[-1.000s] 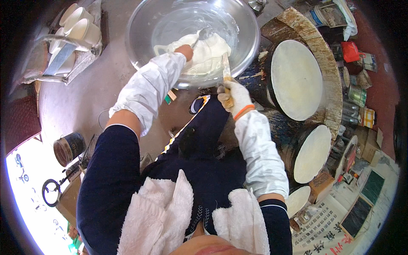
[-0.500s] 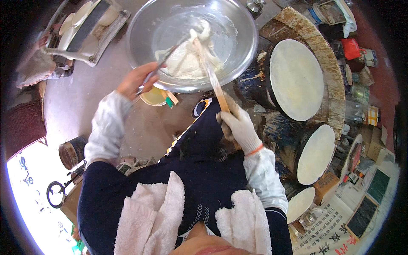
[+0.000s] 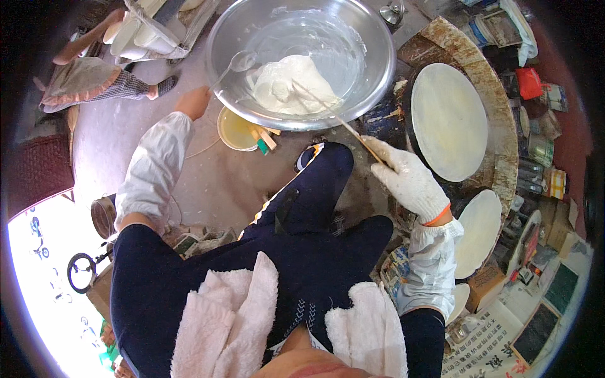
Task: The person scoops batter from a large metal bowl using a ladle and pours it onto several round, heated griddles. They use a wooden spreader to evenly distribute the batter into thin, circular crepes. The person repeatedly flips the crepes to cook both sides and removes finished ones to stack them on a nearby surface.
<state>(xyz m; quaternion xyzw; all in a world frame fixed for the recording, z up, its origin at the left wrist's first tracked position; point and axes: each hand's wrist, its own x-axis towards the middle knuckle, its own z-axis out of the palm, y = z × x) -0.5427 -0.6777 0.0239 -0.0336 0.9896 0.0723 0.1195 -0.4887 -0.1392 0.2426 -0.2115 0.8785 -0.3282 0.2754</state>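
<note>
A wide steel basin (image 3: 220, 82) holds a mound of thick white batter or dough (image 3: 304, 68), and a whitish smear coats the basin's inner wall. My bare left hand (image 3: 194, 103) is closed round the handle of a metal ladle (image 3: 244, 60). The ladle's bowl hangs over the basin's left side, left of the mound. On the right, my gloved right hand (image 3: 408, 177) grips a wooden spatula (image 3: 343, 124), seen nearly edge-on. The spatula slants over the near rim, its far tip at the white mound; whether it is sunk in, I cannot tell.
Round griddles (image 3: 449, 123) with pale tops stand to the right, inside a worn curved wooden edge (image 3: 504, 120). Below the basin sits a tub of yellowish liquid (image 3: 230, 129) with a green-tipped wooden brush (image 3: 262, 146). Another person (image 3: 88, 79) stands at the upper left beside stacked tubs.
My right hand has moved right and toward me, turning the spatula edge-on. My left hand has shifted slightly up with the ladle. The mound now lies flatter, and the other person has come further into view.
</note>
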